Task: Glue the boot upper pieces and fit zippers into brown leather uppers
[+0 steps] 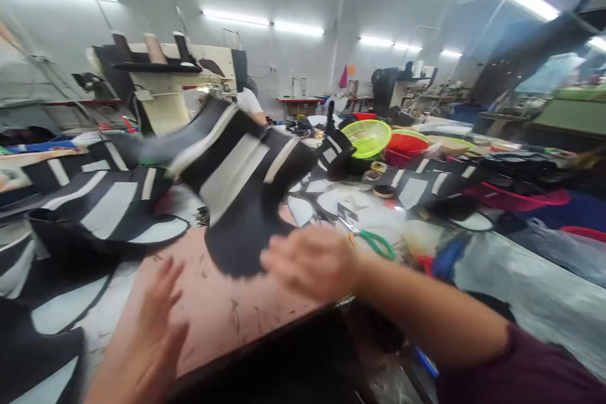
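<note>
The worktable point(237, 315) carries scissors point(377, 243) and black-and-white pieces point(111, 209).

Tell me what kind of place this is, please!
It looks like a sewing workshop. You can see cones of thread on a big machine, green-handled scissors, and lots of black pieces with pale strips.

Right hand point(310, 263) motion-blurred, left forearm point(111, 372) cut off below
</note>
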A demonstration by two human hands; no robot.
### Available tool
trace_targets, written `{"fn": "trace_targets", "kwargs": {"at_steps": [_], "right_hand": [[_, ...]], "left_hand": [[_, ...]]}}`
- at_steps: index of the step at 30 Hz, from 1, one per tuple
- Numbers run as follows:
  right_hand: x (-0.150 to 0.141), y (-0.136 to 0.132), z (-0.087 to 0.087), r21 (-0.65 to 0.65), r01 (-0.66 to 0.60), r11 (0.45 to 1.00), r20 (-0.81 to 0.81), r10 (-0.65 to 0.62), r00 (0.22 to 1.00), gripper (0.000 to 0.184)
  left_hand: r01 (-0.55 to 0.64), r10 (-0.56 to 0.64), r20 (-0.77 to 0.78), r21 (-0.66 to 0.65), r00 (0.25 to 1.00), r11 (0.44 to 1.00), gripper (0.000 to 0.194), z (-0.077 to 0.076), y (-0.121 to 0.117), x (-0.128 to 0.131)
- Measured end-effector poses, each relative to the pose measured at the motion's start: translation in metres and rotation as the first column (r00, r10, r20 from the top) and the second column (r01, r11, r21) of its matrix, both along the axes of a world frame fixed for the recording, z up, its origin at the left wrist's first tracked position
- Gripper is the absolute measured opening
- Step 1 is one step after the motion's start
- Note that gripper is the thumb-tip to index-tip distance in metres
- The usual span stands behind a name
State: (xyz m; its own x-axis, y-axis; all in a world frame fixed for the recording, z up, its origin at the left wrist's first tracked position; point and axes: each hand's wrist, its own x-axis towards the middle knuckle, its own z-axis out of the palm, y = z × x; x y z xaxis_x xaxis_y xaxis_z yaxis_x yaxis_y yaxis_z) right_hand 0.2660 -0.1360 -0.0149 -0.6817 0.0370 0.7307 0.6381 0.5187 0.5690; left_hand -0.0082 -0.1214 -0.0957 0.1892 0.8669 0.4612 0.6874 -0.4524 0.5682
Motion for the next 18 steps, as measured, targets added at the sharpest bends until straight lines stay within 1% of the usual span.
{"fn": "trace_targets", "kwargs": {"at_steps": [1, 2, 3, 4, 5, 6, 7, 8, 9, 10, 11, 12, 13, 14, 15, 16, 17, 18], "right_hand": [[-0.016, 0.002, -0.029, -0.126, -0.091, 0.988, 0.082, 0.102, 0.991, 0.015], [-0.029, 0.003, -0.055, -0.228, -0.154, 0.961, 0.114, 0.184, 0.976, 0.014], [-0.04, 0.002, -0.077, -0.318, -0.186, 0.93, 0.129, 0.237, 0.963, 0.014], [-0.048, 0.0, -0.096, -0.401, -0.154, 0.903, 0.128, 0.221, 0.967, 0.014], [-0.053, -0.002, -0.11, -0.478, -0.115, 0.871, 0.12, 0.195, 0.974, 0.013], [-0.055, -0.003, -0.12, -0.551, -0.08, 0.831, 0.103, 0.163, 0.981, 0.012], [-0.055, -0.003, -0.126, -0.619, -0.062, 0.783, 0.075, 0.138, 0.988, 0.012], [-0.052, -0.001, -0.129, -0.676, -0.08, 0.733, 0.027, 0.132, 0.991, 0.011], [-0.049, 0.003, -0.129, -0.719, -0.123, 0.684, -0.044, 0.132, 0.99, 0.011], [-0.044, 0.01, -0.126, -0.748, -0.18, 0.639, -0.135, 0.12, 0.984, 0.012], [-0.039, 0.02, -0.122, -0.764, -0.239, 0.599, -0.238, 0.082, 0.968, 0.014], [-0.034, 0.033, -0.116, -0.775, -0.278, 0.567, -0.337, 0.001, 0.941, 0.017], [-0.029, 0.051, -0.109, -0.796, -0.286, 0.534, -0.415, -0.137, 0.899, 0.02], [-0.025, 0.071, -0.103, -0.823, -0.278, 0.496, -0.46, -0.294, 0.838, 0.023], [-0.022, 0.095, -0.097, -0.86, -0.244, 0.448, -0.458, -0.466, 0.757, 0.025], [-0.02, 0.12, -0.093, -0.901, -0.206, 0.382, -0.415, -0.619, 0.667, 0.024], [-0.019, 0.146, -0.091, -0.916, -0.191, 0.354, -0.39, -0.669, 0.632, 0.022], [-0.02, 0.171, -0.09, -0.927, -0.179, 0.331, -0.368, -0.699, 0.613, 0.02]], "left_hand": [[0.009, -0.006, 0.044, -0.052, 0.999, 0.999, 0.055, -0.011, 0.008, 0.003], [-0.008, 0.009, 0.012, -0.104, 1.0, 0.995, 0.056, -0.021, 0.017, 0.004], [-0.01, 0.003, -0.052, -0.146, 0.999, 0.989, 0.055, -0.031, 0.025, 0.004], [-0.009, -0.014, -0.137, -0.168, 0.991, 0.986, 0.055, -0.039, 0.033, 0.003], [-0.015, -0.028, -0.232, -0.18, 0.972, 0.984, 0.054, -0.044, 0.041, 0.001], [-0.023, -0.036, -0.32, -0.178, 0.947, 0.984, 0.054, -0.048, 0.047, -0.002], [-0.039, -0.029, -0.396, -0.163, 0.918, 0.986, 0.055, -0.049, 0.051, -0.004], [-0.06, -0.009, -0.459, -0.135, 0.889, 0.989, 0.056, -0.048, 0.053, -0.006], [-0.072, 0.014, -0.502, -0.096, 0.864, 0.993, 0.054, -0.047, 0.052, -0.006], [-0.056, 0.02, -0.527, -0.052, 0.85, 0.997, 0.049, -0.047, 0.05, -0.004], [-0.003, -0.003, -0.541, -0.009, 0.841, 1.0, 0.044, -0.047, 0.046, 0.0], [0.086, -0.046, -0.551, 0.047, 0.833, 0.995, 0.04, -0.049, 0.041, 0.005], [0.201, -0.106, -0.566, 0.107, 0.818, 0.974, 0.039, -0.053, 0.036, 0.011], [0.325, -0.161, -0.597, 0.177, 0.786, 0.929, 0.042, -0.058, 0.031, 0.016], [0.436, -0.185, -0.64, 0.259, 0.746, 0.862, 0.045, -0.064, 0.027, 0.021], [0.522, -0.184, -0.691, 0.317, 0.699, 0.792, 0.049, -0.069, 0.025, 0.024], [0.581, -0.164, -0.735, 0.358, 0.658, 0.731, 0.051, -0.073, 0.024, 0.026], [0.616, -0.136, -0.765, 0.384, 0.629, 0.688, 0.05, -0.075, 0.026, 0.026]]}}
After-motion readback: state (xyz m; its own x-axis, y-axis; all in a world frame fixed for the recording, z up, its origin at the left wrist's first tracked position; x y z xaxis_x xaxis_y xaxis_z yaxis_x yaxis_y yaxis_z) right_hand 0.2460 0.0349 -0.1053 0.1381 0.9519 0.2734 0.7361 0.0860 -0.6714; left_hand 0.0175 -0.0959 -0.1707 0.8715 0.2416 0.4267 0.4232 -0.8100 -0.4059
